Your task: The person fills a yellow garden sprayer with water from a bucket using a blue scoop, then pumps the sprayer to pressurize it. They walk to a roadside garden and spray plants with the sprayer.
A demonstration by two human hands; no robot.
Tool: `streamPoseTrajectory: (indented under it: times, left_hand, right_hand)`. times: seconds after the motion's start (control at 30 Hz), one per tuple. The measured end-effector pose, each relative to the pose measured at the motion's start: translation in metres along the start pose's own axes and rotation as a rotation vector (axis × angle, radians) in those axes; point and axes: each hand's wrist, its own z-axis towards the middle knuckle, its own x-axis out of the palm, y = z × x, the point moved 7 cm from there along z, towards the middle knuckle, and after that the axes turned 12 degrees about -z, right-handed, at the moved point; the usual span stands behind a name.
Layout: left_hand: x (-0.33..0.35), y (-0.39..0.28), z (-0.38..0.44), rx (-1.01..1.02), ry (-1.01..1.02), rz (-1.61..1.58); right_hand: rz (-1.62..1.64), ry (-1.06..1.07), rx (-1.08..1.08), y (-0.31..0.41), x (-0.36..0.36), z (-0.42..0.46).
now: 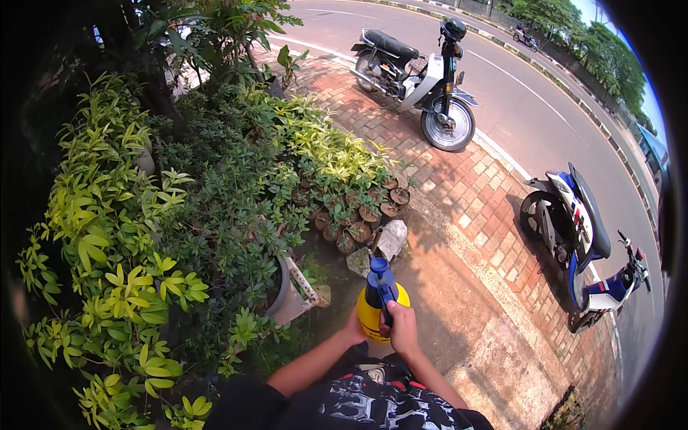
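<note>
A yellow pump sprayer bottle with a blue top (368,317) is held upright in front of my body. My right hand (402,325) grips the blue handle, its thumb on the upper part. Against the bottle's left side rests my left hand (355,327), supporting it, with its fingers mostly hidden behind the yellow body. Just beyond the sprayer lie a pale rock (392,238) and a grey block (358,263). Behind these stand several small potted seedlings (361,231) in dark bags.
Dense leafy shrubs (215,177) fill the left side. Near my left arm is a large grey pot (279,290) beside a worn whitish frame (303,285). A concrete kerb (473,244) borders the brick pavement (484,207). Two motorbikes (414,75) (575,226) stand by the road.
</note>
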Motion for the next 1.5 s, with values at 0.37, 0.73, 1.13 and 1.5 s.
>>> streamPoseTrajectory:
  times: [0.37,0.73,1.13,1.5]
  left_hand:
    - [0.016,-0.096,0.112,0.081,0.017,-0.094]
    - [0.047,-0.162,0.268,0.170,-0.136,-0.100]
    - [0.130,-0.154,0.482,0.601,-0.139,0.065]
    - [0.112,-0.182,0.663,0.425,-0.160,-0.086]
  right_hand:
    - [0.024,0.080,-0.061,0.031,-0.017,0.137]
    - [0.011,0.192,-0.049,0.071,-0.084,0.307]
    - [-0.298,0.356,-0.216,0.139,-0.236,0.467]
    - [-0.389,0.414,-0.185,0.186,-0.323,0.625]
